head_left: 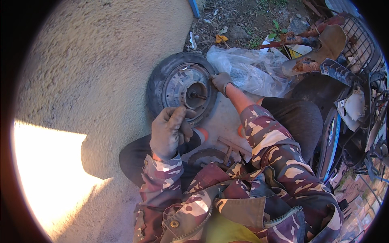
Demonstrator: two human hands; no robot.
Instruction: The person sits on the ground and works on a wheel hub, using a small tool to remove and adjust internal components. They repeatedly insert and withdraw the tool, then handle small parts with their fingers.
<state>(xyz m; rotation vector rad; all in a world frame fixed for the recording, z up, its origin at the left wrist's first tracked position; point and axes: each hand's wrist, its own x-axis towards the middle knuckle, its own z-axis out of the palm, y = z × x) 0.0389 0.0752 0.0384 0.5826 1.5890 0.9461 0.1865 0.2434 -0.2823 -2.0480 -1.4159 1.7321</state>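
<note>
A small wheel (153,86) with a black tyre and a dusty metal hub stands in front of me, leaning toward the rough wall. A short axle (197,96) sticks out of the hub's round opening. My right hand (221,83), in a grey work glove, grips the wheel's right edge, fingers closed on the tyre. Nearer to me, my left hand (172,131), gloved too, is raised before the wheel's lower part. Its fingers are curled and pressed together; whatever they may hold is too small or hidden to make out.
A rough plastered wall (101,60) fills the left. Behind the wheel lie a clear plastic bag (251,67) and littered soil. Rusty metal parts (302,40), a wire basket (362,44) and plastic panels crowd the right. A T-shaped metal piece (231,148) lies between my legs.
</note>
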